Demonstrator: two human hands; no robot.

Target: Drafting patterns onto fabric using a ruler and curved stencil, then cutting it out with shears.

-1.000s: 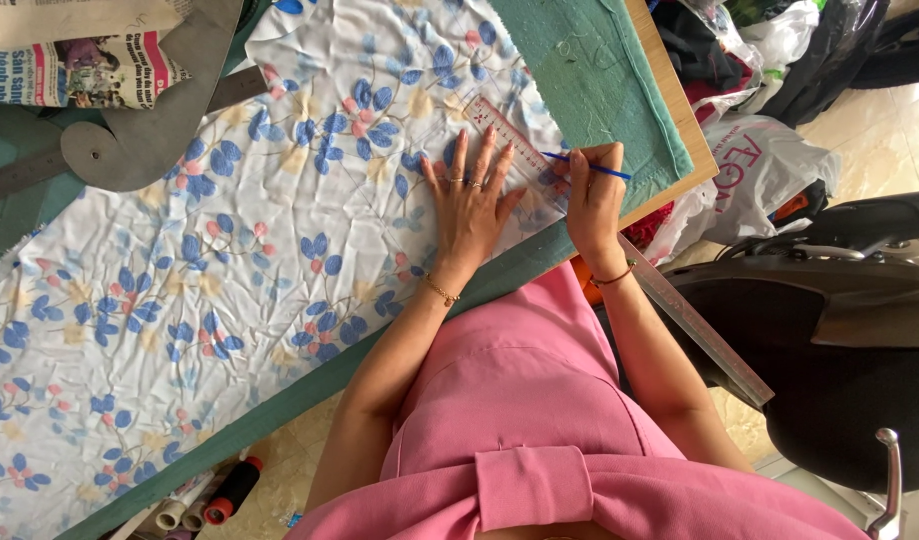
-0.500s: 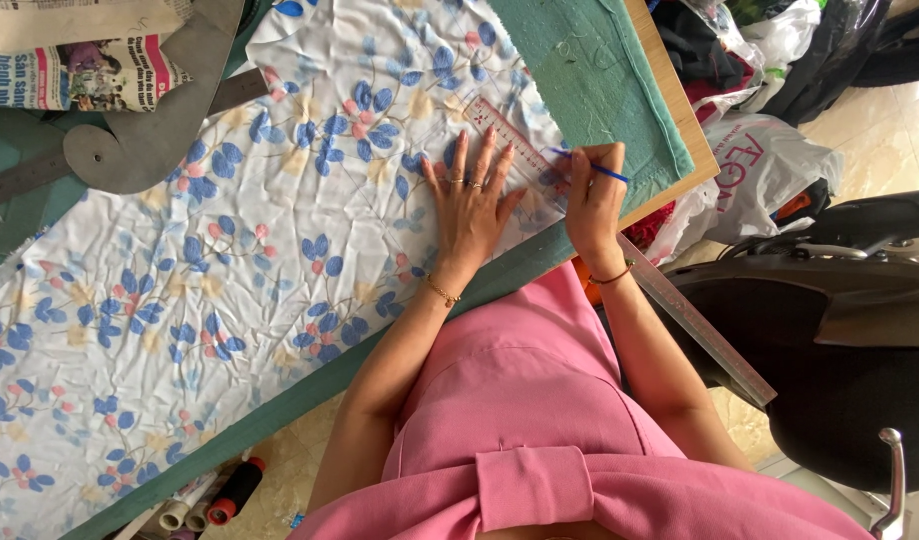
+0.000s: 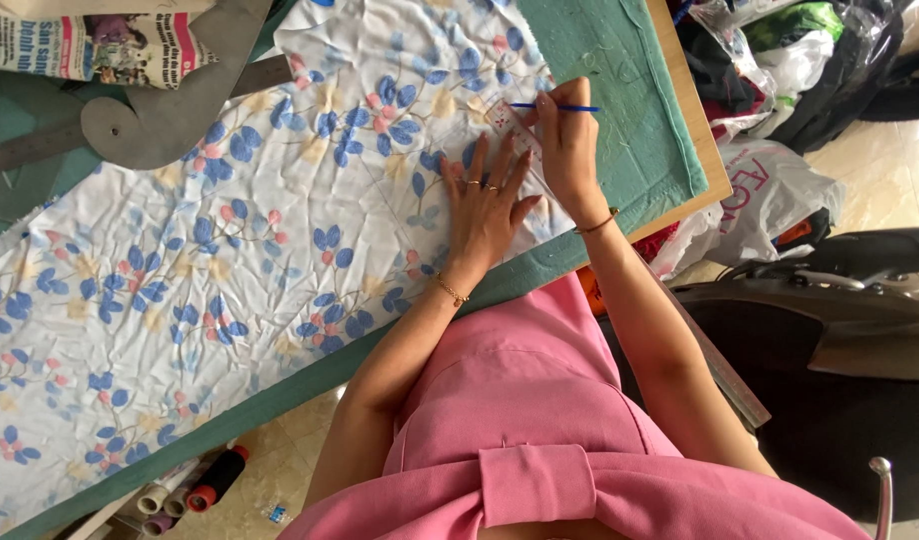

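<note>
On green table [image 3: 620, 60] | floral fabric [image 3: 240, 260] | floor probably tiled [image 3: 880, 170]

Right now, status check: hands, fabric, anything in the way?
Left hand flat on clear ruler, pinning floral fabric. Right hand holds blue pencil at ruler. Nothing in the way.

Left hand [image 3: 485, 205] flat, palm down, fingers spread and pointing far, rings on two fingers, bracelet at the wrist. Left forearm runs near-left to far-right. Right hand [image 3: 568, 145] just right of it, fingers pinched in a writing grip, wrist bent, bracelet on. Right arm extended.
</note>
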